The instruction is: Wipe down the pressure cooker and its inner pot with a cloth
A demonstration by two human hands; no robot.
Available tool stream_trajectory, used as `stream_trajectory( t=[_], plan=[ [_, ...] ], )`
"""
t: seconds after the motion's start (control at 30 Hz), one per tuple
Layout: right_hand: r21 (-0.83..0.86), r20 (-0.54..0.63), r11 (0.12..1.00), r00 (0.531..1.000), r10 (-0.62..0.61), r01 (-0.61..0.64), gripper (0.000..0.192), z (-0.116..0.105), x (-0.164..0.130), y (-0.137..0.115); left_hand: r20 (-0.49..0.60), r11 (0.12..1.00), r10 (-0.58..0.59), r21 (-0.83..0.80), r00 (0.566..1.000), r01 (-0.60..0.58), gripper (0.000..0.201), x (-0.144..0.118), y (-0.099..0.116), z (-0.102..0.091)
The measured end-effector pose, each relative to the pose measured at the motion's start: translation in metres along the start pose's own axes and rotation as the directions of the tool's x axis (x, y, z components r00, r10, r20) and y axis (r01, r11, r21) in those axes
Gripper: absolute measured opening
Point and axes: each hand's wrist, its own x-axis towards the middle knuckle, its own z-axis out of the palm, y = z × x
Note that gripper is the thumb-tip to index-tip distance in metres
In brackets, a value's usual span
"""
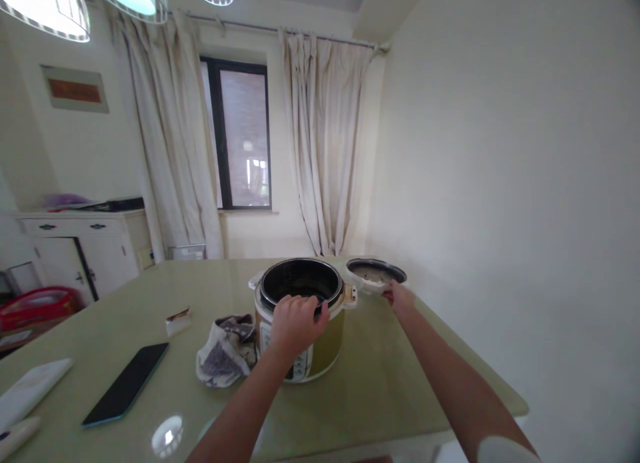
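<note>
An electric pressure cooker (330, 346) stands lidless on the table, its dark inner pot (280, 283) showing from above. My left hand (297, 323) is closed over the pot's front rim, fingers curled inside and partly hidden. Right of the cooker lies its round lid (375, 273), underside up, near the table's far right. My right hand (400, 295) pinches the near edge of that lid. A crumpled grey and white cloth (225, 356) rests against the cooker's left side.
On the green table (380, 383), a black phone (127, 383), a white object (33, 390) and a small translucent box (179, 322) lie to the left. A wall (525, 216) runs along the right. A white cabinet (110, 250) stands behind at left.
</note>
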Motion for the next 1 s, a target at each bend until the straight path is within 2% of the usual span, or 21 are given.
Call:
stream_trajectory(
  t=[0.1, 0.17, 0.27, 0.37, 0.43, 0.47, 0.53, 0.63, 0.67, 0.73, 0.8, 0.87, 0.93, 1.0],
  plan=[
    [0.072, -0.137, 0.986, 0.978, 0.156, -0.147, 0.023, -0.013, 0.000, -0.029, -0.008, 1.000, -0.004, -0.014, 1.000, 0.004, 0.040, 0.000, 0.000, 0.000],
    [0.128, -0.150, 0.972, 0.964, 0.218, -0.199, 0.019, -0.024, -0.001, -0.051, -0.004, 1.000, -0.006, -0.027, 1.000, 0.006, 0.041, -0.001, 0.000, -0.002],
    [0.207, -0.104, 0.954, 0.965, 0.242, -0.217, 0.009, -0.040, -0.007, -0.087, 0.034, 0.996, -0.031, -0.082, 0.999, 0.034, 0.043, 0.000, 0.002, -0.008],
    [0.328, 0.028, 0.919, 0.975, 0.219, -0.216, 0.008, -0.055, -0.023, -0.119, 0.092, 0.946, -0.164, -0.268, 0.982, 0.183, 0.037, 0.011, 0.005, -0.017],
    [0.405, 0.142, 0.886, 0.973, 0.185, -0.227, 0.010, -0.060, -0.039, -0.134, 0.139, 0.821, -0.254, -0.492, 0.957, 0.289, 0.031, 0.027, 0.007, -0.022],
    [0.438, 0.188, 0.867, 0.968, 0.167, -0.235, 0.012, -0.060, -0.049, -0.140, 0.172, 0.719, -0.288, -0.611, 0.942, 0.331, 0.032, 0.037, 0.008, -0.023],
    [0.493, 0.246, 0.835, 0.960, 0.137, -0.245, 0.015, -0.055, -0.071, -0.148, 0.287, 0.448, -0.329, -0.792, 0.900, 0.416, 0.042, 0.061, 0.012, -0.024],
    [0.553, 0.329, 0.790, 0.941, 0.085, -0.264, 0.018, -0.038, -0.105, -0.151, 0.522, -0.039, -0.324, -0.841, 0.789, 0.540, 0.069, 0.092, 0.021, -0.027],
    [0.565, 0.361, 0.776, 0.930, 0.073, -0.280, 0.018, -0.031, -0.115, -0.150, 0.570, -0.169, -0.297, -0.821, 0.766, 0.546, 0.075, 0.099, 0.024, -0.028],
    [0.575, 0.428, 0.749, 0.901, 0.068, -0.330, 0.016, -0.018, -0.134, -0.145, 0.572, -0.333, -0.289, -0.812, 0.768, 0.480, 0.078, 0.107, 0.029, -0.030],
    [0.562, 0.493, 0.730, 0.866, 0.081, -0.388, 0.012, -0.004, -0.149, -0.139, 0.493, -0.382, -0.349, -0.851, 0.797, 0.360, 0.074, 0.106, 0.030, -0.032],
    [0.536, 0.548, 0.721, 0.831, 0.098, -0.439, 0.008, 0.009, -0.158, -0.133, 0.414, -0.379, -0.429, -0.889, 0.803, 0.256, 0.072, 0.101, 0.027, -0.034],
    [0.521, 0.594, 0.697, 0.796, 0.118, -0.492, 0.006, 0.023, -0.161, -0.128, 0.368, -0.347, -0.455, -0.912, 0.811, 0.219, 0.071, 0.097, 0.019, -0.038],
    [0.518, 0.624, 0.669, 0.770, 0.131, -0.534, 0.008, 0.035, -0.160, -0.124, 0.314, -0.269, -0.460, -0.941, 0.831, 0.207, 0.070, 0.096, 0.008, -0.042]
  ],
)
